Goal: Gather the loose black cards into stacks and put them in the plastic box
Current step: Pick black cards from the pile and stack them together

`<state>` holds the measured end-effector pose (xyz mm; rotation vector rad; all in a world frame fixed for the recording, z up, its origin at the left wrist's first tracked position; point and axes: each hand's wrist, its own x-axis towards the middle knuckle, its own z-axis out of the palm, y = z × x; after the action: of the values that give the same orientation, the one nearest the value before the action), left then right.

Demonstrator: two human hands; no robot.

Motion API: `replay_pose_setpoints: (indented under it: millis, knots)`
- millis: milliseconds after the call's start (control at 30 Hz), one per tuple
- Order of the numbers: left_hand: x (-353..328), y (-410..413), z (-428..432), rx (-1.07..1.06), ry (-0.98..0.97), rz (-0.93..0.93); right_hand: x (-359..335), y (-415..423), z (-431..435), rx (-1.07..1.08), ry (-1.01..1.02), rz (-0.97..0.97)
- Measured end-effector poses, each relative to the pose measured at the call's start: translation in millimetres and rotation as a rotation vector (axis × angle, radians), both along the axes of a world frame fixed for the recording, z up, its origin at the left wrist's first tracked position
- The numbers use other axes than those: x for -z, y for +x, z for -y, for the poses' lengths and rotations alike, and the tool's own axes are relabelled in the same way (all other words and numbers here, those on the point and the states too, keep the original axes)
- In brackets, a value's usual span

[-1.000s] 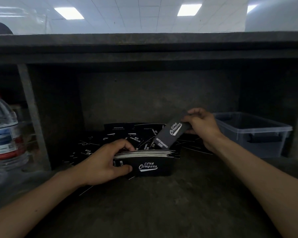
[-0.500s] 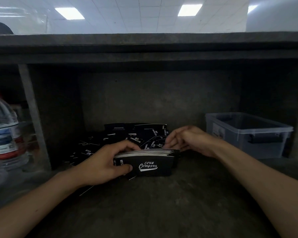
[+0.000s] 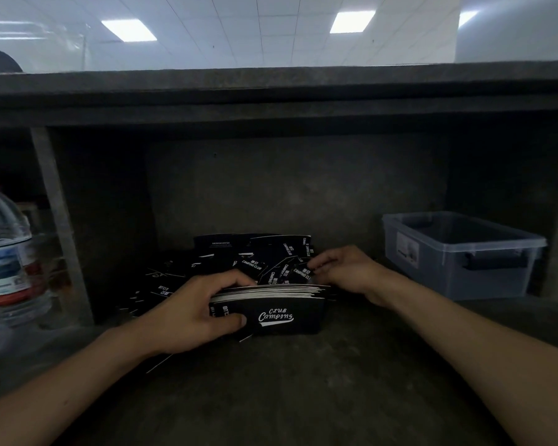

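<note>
Black cards printed in white lie in two groups on the dark grey bench (image 3: 303, 397). A gathered stack (image 3: 281, 304) stands on its long edge near the middle of the bench, its front face reading "Club Camping" and its white card edges showing along the top. The left hand (image 3: 187, 313) grips the stack's left end, thumb pressed on the front face and fingers curled over the top edge. Behind the stack, toward the back wall, the loose black cards (image 3: 236, 255) lie in an untidy, overlapping heap. The right hand (image 3: 345, 268) reaches in from the right with fingers bent, their tips pinching a card at the heap's right edge; whether that card is lifted cannot be told. The open-topped clear plastic box (image 3: 461, 252) sits at the bench's back right corner, apart from both hands. A red-capped water bottle (image 3: 4, 249) stands beyond the upright divider (image 3: 62, 226) at the left edge.
</note>
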<state>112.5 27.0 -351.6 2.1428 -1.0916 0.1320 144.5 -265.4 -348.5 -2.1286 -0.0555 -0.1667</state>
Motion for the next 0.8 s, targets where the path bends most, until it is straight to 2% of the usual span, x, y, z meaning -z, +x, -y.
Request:
replay_pose_setpoints:
  millis: [133, 233, 500, 800]
  knots:
    - [0.4, 0.6, -0.1, 0.007, 0.0, -0.007, -12.8, -1.3, 6.2, 0.203, 0.331, -0.014]
    - [0.9, 0.9, -0.1, 0.0, -0.002, -0.009, -22.3, -2.0, 11.0, 0.253, 0.447, 0.089]
    - [1.1, 1.1, 1.7, -0.03, -0.014, 0.029, -31.7, -3.2, 18.4, 0.315, 0.529, 0.366]
    - [1.5, 4.1, 0.9, -0.019, 0.0, 0.087, -24.5, -0.1, 13.1, 0.213, 0.449, 0.195]
